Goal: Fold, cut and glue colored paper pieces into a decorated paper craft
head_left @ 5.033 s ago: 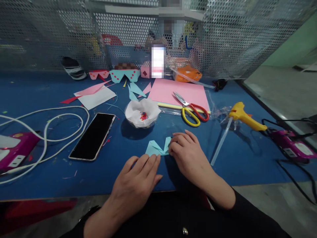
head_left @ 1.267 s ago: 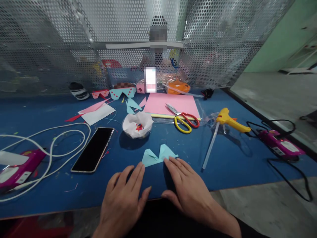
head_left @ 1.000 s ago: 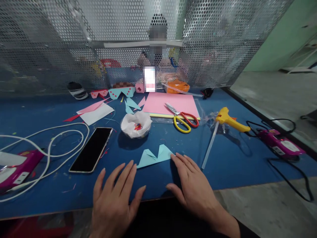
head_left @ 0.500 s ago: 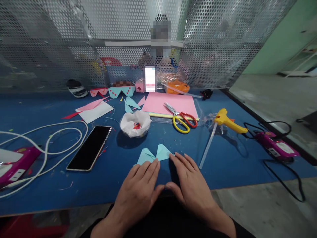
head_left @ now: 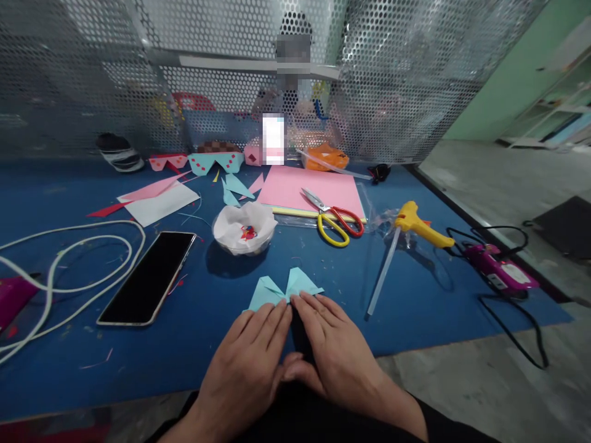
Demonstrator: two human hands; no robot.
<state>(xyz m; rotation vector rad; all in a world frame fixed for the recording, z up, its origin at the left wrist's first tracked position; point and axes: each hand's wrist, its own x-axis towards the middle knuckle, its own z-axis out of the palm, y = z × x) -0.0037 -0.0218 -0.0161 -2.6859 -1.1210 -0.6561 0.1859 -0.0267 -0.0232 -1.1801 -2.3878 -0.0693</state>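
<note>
Folded light-blue paper [head_left: 299,283], with two raised peaks and a notch between them, lies on the blue table in front of me. My left hand [head_left: 252,354] rests flat with its fingertips on the lower edge of the paper's left half. On the right half, the outstretched fingers of my right hand [head_left: 335,344] press the lower edge near the middle. Both thumbs meet below, close to the table's front edge. Part of the paper is hidden under my fingers.
Beyond the paper stands a bowl lined with white paper [head_left: 244,229]. Scissors [head_left: 333,215] lie on pink sheets [head_left: 286,184]. A yellow glue gun [head_left: 422,224] with its glue stick is at right, a phone [head_left: 148,277] and white cable [head_left: 50,264] at left. Decorated paper masks [head_left: 216,162] stand behind.
My right hand has slid left along the paper's edge toward the middle, uncovering its right tip. My left hand stays on the left half. The view has shifted slightly.
</note>
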